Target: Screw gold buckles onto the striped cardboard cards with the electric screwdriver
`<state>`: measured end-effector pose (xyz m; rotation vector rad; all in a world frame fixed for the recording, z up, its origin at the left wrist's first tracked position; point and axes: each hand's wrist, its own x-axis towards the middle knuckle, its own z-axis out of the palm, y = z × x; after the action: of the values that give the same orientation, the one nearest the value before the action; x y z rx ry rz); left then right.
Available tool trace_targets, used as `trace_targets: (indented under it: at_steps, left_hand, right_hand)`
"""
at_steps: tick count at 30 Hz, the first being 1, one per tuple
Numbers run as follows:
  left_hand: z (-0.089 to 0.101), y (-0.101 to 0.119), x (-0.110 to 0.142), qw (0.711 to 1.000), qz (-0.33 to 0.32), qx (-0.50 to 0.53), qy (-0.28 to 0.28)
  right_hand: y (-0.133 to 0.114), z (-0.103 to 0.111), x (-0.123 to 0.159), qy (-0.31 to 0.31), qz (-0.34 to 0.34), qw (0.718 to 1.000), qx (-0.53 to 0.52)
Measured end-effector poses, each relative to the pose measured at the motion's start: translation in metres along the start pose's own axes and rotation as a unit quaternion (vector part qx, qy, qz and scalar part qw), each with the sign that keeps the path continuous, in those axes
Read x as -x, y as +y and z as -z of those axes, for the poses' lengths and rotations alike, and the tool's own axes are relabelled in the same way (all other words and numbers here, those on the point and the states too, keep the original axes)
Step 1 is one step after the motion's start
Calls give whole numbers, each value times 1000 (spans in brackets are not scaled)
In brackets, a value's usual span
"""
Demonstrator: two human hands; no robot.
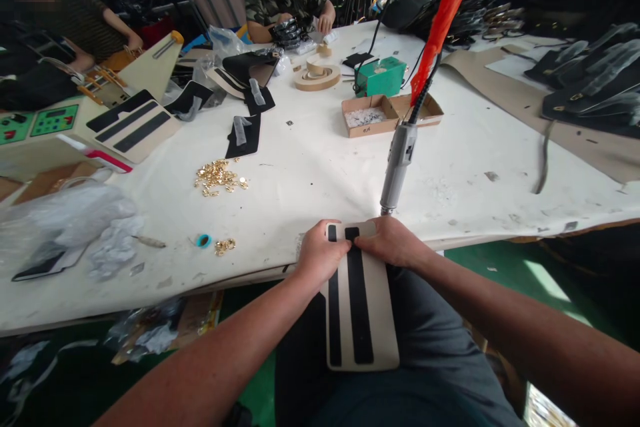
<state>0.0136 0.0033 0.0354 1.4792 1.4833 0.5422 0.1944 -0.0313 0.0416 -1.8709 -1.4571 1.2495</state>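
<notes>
A flat beige panel with two long black strips (pixel 385 320) hangs from the table's front edge over my lap, gripped at its far end by both hands. On its left side my left hand (pixel 320 250) is closed, the thumb pressed on the face near a black strip. My right hand (pixel 393 240) pinches the opposite corner, its thumb on the other strip. The fingers beneath the panel are hidden. Just beyond my right hand, a grey electric screwdriver (pixel 399 163) hangs tip down from an orange-wrapped cord (pixel 440 20).
Gold metal fittings (pixel 217 177) lie left, with a smaller pile (pixel 225 247) beside a blue tape ring (pixel 203 241). Cardboard boxes (pixel 367 117), a green power box (pixel 381 77) and tape rolls (pixel 317 77) stand farther back. Plastic bags (pixel 65 213) cover the left. Two people sit across.
</notes>
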Motion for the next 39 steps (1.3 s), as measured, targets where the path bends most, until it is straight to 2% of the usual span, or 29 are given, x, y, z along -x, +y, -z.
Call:
trace_targets:
  at_steps: [9,14,17,22,27,31,34,37,39]
  left_hand:
    - [0,10,2,998,-28,-63,6]
    - [2,6,6,994,-56,-98,17]
    - [6,-2,8,975,-140,-167,47]
    - [7,-19,5,914,-317,-246,53]
    - [2,-36,-9,890,-397,-217,59]
    - [2,-45,-17,884,-416,-206,63]
    - [4,-46,-17,883,-414,-208,70]
    - [5,-45,-14,886,-405,-213,73]
    - [5,-44,-11,888,-400,-212,76]
  right_hand:
    - [-4,2,-6,-10,-1,999,33]
    - [-6,2,-7,-15,-18,999,29]
    - [-7,2,-7,-17,-18,999,29]
    - [-7,3,-8,-17,14,999,24]
    - [-8,4,-11,-15,21,999,26]
    - [-6,2,-6,8,27,999,24]
    - [1,7,12,26,28,999,7]
    - [18,27,34,30,5,999,-25]
    - [32,50,40,68,-21,995,-63]
